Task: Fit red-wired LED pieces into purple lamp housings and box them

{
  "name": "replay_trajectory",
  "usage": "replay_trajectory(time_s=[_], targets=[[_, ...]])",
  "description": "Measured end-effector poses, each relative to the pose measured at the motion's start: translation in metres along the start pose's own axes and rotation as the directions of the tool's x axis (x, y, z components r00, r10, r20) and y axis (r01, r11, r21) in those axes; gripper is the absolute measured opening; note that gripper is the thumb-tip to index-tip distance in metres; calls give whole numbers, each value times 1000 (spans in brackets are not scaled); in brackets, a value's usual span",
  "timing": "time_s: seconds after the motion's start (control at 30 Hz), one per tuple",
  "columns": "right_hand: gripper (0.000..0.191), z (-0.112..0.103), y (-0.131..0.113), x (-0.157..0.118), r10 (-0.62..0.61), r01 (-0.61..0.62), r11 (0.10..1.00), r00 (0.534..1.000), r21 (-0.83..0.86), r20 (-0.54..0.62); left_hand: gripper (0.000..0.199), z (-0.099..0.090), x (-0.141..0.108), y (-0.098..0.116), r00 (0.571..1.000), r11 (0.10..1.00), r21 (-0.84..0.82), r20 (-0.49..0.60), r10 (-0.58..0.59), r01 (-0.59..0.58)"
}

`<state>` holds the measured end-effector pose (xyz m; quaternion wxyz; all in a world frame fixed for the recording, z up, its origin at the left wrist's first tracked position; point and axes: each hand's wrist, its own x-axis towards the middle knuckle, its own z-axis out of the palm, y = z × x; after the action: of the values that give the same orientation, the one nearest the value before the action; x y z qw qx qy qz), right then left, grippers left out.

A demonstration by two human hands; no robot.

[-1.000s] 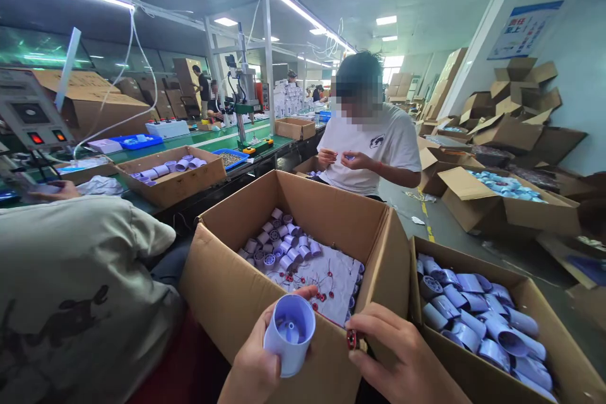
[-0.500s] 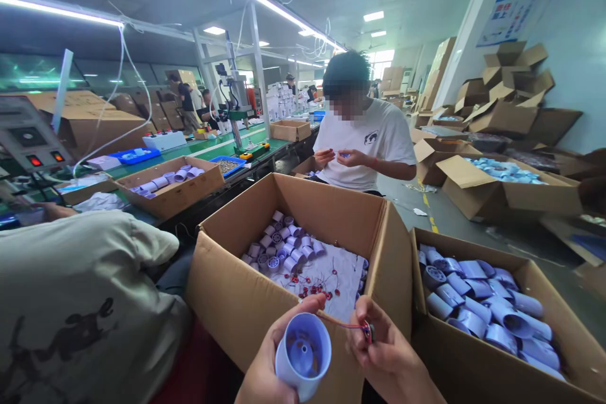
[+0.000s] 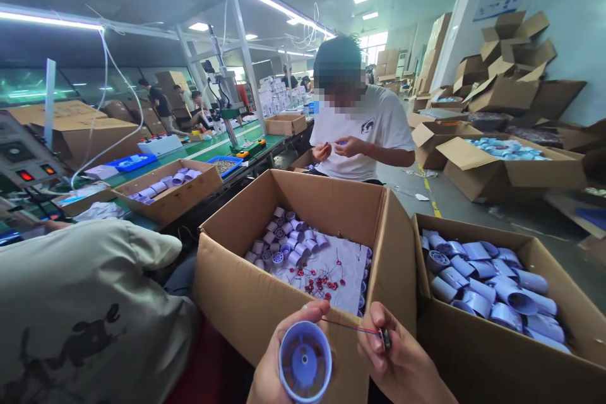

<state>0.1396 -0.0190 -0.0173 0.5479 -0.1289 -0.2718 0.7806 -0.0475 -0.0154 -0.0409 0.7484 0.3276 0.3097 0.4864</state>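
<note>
My left hand [image 3: 271, 371] is wrapped round a lavender plastic cylindrical housing [image 3: 305, 363], its round mouth facing me and a small hub with a hole inside. Between the fingertips of my right hand [image 3: 395, 353] is a small dark wired part [image 3: 386, 339]. Thin red and blue wires [image 3: 353, 326] run from it toward my left fingertips; whether those pinch the far end is hard to tell. Just beyond both hands stands an open cardboard box [image 3: 246, 309], where several red wired pieces [image 3: 322, 284] lie on a pale sheet [image 3: 348, 265] beside lavender cylinders [image 3: 284, 237].
To the right, another carton [image 3: 478, 353] holds larger lavender cylinders [image 3: 502, 290]. Across the box sits a person in a white shirt [image 3: 383, 123], handling small parts. A co-worker's grey sleeve and back [image 3: 89, 303] are close on my left, by a green workbench [image 3: 189, 154].
My right hand has shifted slightly right with the wired part, and the wires look straighter. The housing has turned its mouth more toward me. The view has shifted a little.
</note>
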Motion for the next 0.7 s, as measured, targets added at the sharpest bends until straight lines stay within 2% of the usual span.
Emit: replay_trajectory(time_s=[0.1,0.17,0.23,0.27,0.37,0.43,0.57,0.63,0.7], targets=[[38,3,-2,-1,-40,40,999,999,5,23,73,-4,-1,3,998,999,30,56,42,-43],[35,7,-9,-1,-62,61,998,997,26,39,84,-9,-3,9,977,989,75,182,111,-127],[33,11,-17,-1,-81,81,996,996,28,28,85,-13,-4,17,940,970,113,291,176,-217],[32,14,-22,-2,-101,100,995,995,17,15,83,-14,-3,20,927,959,126,314,205,-255],[29,19,-34,-5,-156,156,987,988,-48,-10,77,-10,1,31,918,920,201,287,274,-337],[28,21,-37,-9,-148,146,987,989,-74,-29,75,-4,4,39,906,862,327,309,290,-388],[32,22,-34,-19,-17,13,998,997,-60,-72,54,15,6,51,874,660,574,351,337,-485],[36,23,-30,-21,17,-23,998,995,-66,-94,50,23,6,53,856,574,637,346,384,-515],[36,27,-26,-19,36,-42,998,994,-55,-104,50,30,6,52,838,523,662,344,424,-537]])
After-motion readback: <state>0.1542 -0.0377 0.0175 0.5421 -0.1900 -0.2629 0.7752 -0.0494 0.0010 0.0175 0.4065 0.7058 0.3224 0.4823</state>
